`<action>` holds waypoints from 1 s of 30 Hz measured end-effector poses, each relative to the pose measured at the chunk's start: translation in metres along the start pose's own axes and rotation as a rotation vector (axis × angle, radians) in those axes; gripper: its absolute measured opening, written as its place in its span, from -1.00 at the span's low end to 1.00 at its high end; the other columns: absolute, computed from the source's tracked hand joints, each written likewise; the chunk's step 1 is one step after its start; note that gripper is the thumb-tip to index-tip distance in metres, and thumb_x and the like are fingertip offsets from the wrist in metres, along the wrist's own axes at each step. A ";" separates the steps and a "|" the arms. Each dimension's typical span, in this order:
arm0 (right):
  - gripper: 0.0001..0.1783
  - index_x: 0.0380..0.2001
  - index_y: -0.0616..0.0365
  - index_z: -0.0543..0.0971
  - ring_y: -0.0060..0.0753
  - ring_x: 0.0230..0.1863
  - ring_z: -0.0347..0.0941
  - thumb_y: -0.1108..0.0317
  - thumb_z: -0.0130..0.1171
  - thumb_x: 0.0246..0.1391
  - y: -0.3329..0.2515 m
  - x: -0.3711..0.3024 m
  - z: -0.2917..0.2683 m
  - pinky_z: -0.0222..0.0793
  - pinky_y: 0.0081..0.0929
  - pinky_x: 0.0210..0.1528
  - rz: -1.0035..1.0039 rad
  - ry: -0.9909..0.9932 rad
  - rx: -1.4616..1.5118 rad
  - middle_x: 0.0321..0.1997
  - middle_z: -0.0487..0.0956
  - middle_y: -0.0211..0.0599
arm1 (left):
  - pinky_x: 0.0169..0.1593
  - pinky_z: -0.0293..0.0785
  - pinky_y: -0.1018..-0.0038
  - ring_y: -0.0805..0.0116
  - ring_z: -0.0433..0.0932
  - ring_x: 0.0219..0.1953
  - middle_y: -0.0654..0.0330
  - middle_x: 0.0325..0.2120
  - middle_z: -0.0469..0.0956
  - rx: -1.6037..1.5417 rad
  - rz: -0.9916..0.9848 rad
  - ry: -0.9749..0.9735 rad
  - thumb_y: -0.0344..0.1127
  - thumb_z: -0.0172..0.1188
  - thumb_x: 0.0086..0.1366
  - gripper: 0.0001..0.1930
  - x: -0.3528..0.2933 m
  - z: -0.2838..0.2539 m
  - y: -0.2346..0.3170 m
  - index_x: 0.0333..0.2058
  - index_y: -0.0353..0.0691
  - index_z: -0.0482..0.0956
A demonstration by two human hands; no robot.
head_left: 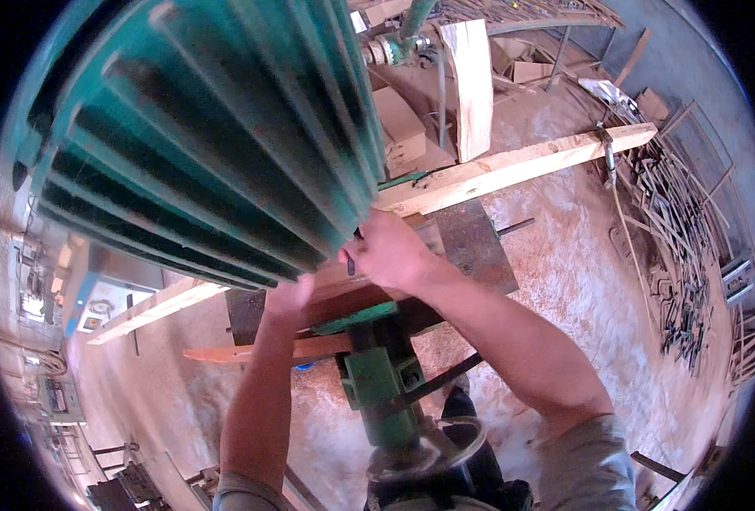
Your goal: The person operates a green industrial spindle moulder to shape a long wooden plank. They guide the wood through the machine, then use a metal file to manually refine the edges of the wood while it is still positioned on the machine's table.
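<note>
A large green ribbed motor housing (224, 128) fills the upper left and covers part of both hands. My right hand (390, 251) is at its lower edge with the fingers curled in; a small dark rod end (350, 266) shows by the fingertips, but what they grip is unclear. Just left of it, my left hand (290, 294) reaches under the housing, its fingers hidden. Below my hands lies a reddish-brown wooden piece (343, 291) on the dark machine table (479, 255). Nearer me stand a green machine column (381, 392) and a handwheel (428, 456).
A long pale beam (522, 170) runs behind the table, with a clamp (607, 152) near its right end. One pale board (471, 94) stands upright behind it. Metal rods and clamps (684, 255) are heaped along the right wall. Sawdust covers the floor (582, 281).
</note>
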State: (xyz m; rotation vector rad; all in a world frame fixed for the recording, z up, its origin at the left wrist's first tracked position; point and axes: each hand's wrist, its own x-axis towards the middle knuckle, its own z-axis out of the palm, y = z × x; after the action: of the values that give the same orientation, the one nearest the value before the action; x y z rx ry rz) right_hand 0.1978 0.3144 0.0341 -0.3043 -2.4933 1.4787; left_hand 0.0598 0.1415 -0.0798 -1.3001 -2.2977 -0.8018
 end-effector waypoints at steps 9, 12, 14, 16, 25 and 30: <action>-0.90 -0.40 0.15 0.42 -0.59 -0.62 0.31 0.37 -0.05 0.08 0.008 -0.007 0.015 0.27 -0.59 -0.58 0.050 0.070 0.494 -0.54 0.49 -0.35 | -0.25 0.42 0.53 0.47 0.48 -0.37 0.22 -0.29 0.50 0.107 0.102 -0.070 -0.28 -0.04 0.27 -0.75 0.000 -0.001 -0.006 -0.14 -0.26 0.43; -0.89 -0.40 0.15 0.40 -0.61 -0.68 0.27 0.35 -0.07 0.10 0.003 -0.017 0.007 0.20 -0.65 -0.67 0.279 0.025 0.837 -0.58 0.47 -0.36 | -0.21 0.40 0.49 0.43 0.47 -0.32 0.23 -0.29 0.49 0.027 0.049 -0.163 -0.29 -0.06 0.28 -0.74 0.002 -0.007 -0.006 -0.10 -0.23 0.41; -0.85 -0.41 0.18 0.38 -0.60 -0.70 0.26 0.33 -0.09 0.11 0.011 -0.019 0.003 0.15 -0.67 -0.71 0.319 -0.032 0.862 -0.60 0.46 -0.35 | -0.17 0.39 0.47 0.39 0.46 -0.29 0.22 -0.30 0.49 -0.114 -0.063 -0.160 -0.28 -0.10 0.29 -0.73 0.004 -0.006 0.000 -0.08 -0.21 0.39; -0.83 -0.41 0.20 0.38 -0.59 -0.73 0.25 0.31 -0.10 0.12 -0.011 -0.023 -0.009 0.11 -0.69 -0.74 0.441 -0.114 1.001 -0.62 0.45 -0.31 | -0.16 0.38 0.45 0.37 0.45 -0.28 0.21 -0.31 0.49 0.007 -0.043 -0.162 -0.26 -0.13 0.30 -0.72 -0.002 -0.005 -0.005 -0.07 -0.20 0.39; -0.82 -0.46 0.21 0.37 -0.56 -0.72 0.23 0.37 -0.18 0.13 -0.039 -0.005 -0.019 0.06 -0.60 -0.76 0.653 -0.176 1.052 -0.65 0.41 -0.23 | -0.15 0.38 0.41 0.33 0.48 -0.26 0.17 -0.32 0.51 -0.321 -0.214 -0.122 -0.25 -0.04 0.26 -0.74 0.007 -0.014 0.009 -0.15 -0.24 0.44; -0.76 -0.50 0.14 0.39 -0.56 -0.71 0.21 0.33 -0.22 0.15 -0.039 0.000 -0.024 0.07 -0.63 -0.74 0.744 -0.211 1.062 -0.67 0.39 -0.34 | -0.14 0.38 0.37 0.27 0.49 -0.23 0.08 -0.29 0.51 -0.180 -0.102 -0.108 -0.34 -0.02 0.22 -0.78 0.006 -0.009 0.015 -0.19 -0.29 0.45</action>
State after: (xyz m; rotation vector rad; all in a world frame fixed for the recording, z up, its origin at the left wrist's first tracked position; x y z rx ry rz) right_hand 0.2026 0.3158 0.0792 -0.9207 -1.3580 2.9501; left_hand 0.0700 0.1456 -0.0648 -1.3396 -2.4404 -1.0170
